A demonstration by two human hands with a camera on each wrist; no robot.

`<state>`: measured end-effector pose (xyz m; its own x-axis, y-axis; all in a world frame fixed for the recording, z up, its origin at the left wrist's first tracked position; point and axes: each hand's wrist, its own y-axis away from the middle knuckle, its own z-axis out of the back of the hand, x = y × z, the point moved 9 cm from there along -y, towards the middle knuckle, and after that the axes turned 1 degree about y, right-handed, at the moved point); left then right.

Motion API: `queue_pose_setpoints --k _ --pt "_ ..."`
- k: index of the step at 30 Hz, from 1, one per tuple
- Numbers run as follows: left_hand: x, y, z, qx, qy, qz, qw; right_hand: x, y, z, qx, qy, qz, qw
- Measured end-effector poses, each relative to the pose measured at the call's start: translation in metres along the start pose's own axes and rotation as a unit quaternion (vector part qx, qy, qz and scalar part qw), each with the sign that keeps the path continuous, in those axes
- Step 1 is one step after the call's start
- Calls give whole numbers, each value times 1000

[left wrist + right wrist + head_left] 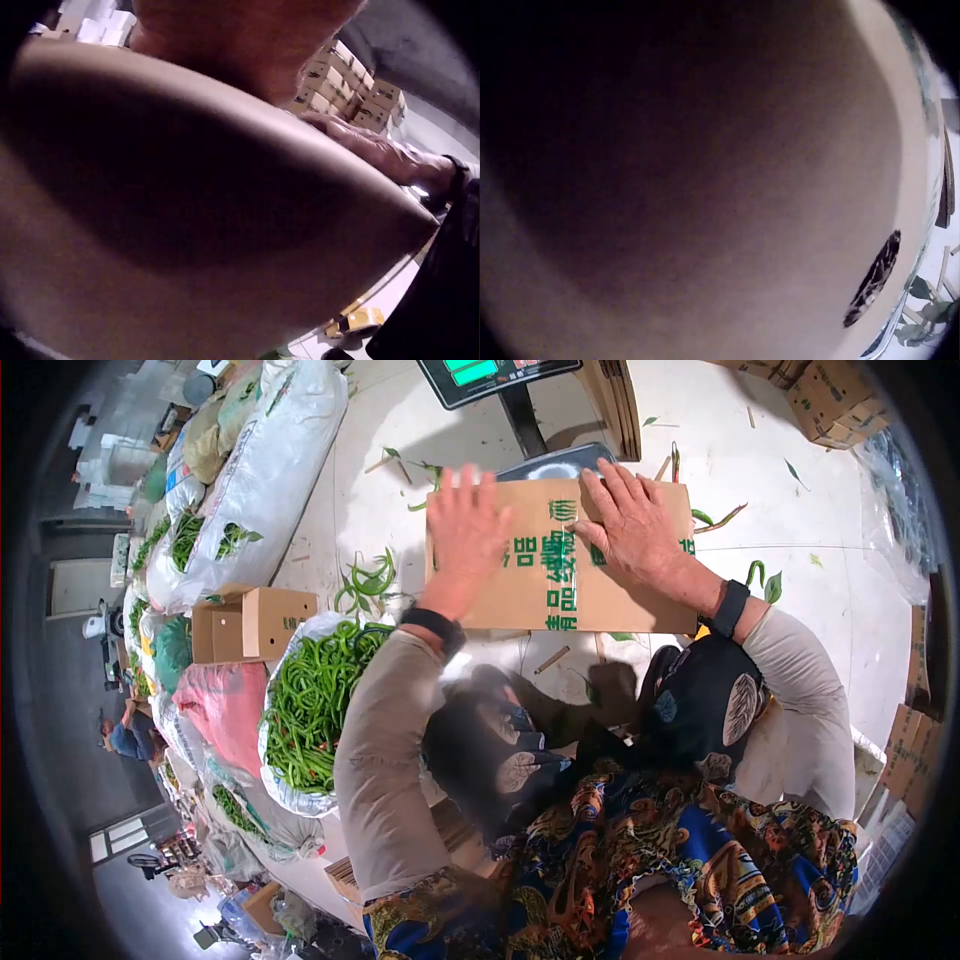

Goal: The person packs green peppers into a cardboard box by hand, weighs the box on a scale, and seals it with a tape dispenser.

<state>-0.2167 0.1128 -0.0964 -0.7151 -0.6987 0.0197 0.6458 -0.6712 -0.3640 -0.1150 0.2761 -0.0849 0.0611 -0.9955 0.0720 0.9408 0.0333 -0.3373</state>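
A brown cardboard box (530,595) with green printed characters sits in front of the person, over the metal platform (565,462) of a scale. Flat on its left part lies my left hand (468,540), fingers straight and slightly blurred. My right hand (640,530) rests on the right part with fingers spread toward the far edge. In the left wrist view, cardboard (187,187) fills most of the picture, and the right hand (375,150) shows beyond its edge. Shaded cardboard (727,225) also dominates the right wrist view, with a dark oval slot (874,281).
The scale's display (470,372) stands beyond the box. At left are a sack of green peppers (320,700), an open carton (270,622) and a large white sack (270,470). Loose peppers (370,575) and leaves lie on the floor. Folded cardboard (610,405) stands behind.
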Motion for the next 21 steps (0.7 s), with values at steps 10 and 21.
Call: queue_pose_setpoints --k 10,21 --pt "-64 -15 11 -6 121 -28 992 0 -1 2 8 -17 -7 1000" --pt "-63 -15 8 0 119 -21 993 -1 -1 1 22 -24 -10 999"
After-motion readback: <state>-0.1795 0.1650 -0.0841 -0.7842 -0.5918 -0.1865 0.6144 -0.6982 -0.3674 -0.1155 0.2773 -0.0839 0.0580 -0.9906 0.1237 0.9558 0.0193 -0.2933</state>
